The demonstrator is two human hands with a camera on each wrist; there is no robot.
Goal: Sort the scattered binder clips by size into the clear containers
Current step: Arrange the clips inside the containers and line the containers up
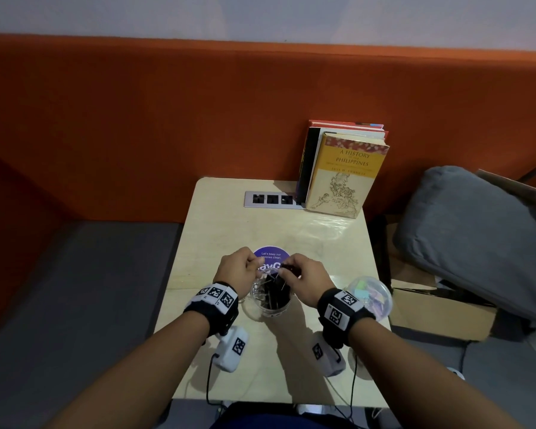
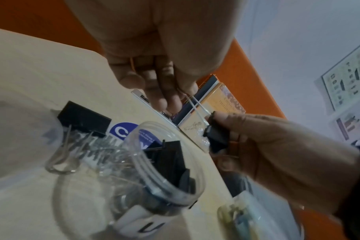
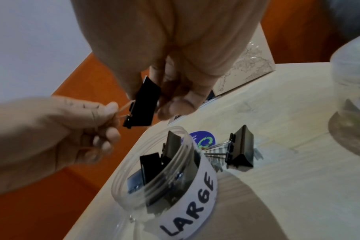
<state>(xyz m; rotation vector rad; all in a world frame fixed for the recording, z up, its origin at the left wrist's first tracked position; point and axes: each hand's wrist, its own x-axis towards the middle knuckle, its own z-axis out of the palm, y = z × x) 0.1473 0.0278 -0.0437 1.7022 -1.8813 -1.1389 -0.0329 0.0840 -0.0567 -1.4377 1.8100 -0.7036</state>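
Note:
A large black binder clip (image 3: pixel 143 105) is held above the clear jar labelled LARGE (image 3: pixel 191 203). My right hand (image 3: pixel 164 104) grips the clip's black body (image 2: pixel 216 136). My left hand (image 3: pixel 113 116) pinches its wire handles (image 2: pixel 193 104). In the head view both hands (image 1: pixel 254 264) (image 1: pixel 291 270) meet just beyond the jar (image 1: pixel 260 308), which holds several black clips. Another large black clip (image 3: pixel 240 149) lies on the table behind the jar (image 2: pixel 84 118). A second clear jar (image 1: pixel 369 297) with small coloured clips stands to the right.
Books (image 1: pixel 341 171) lean against the orange wall at the table's back right, next to a power socket strip (image 1: pixel 270 199). A purple round sticker (image 1: pixel 271 253) is on the tabletop. A grey cushion (image 1: pixel 477 236) and a cardboard box (image 1: pixel 440 314) lie off the right edge.

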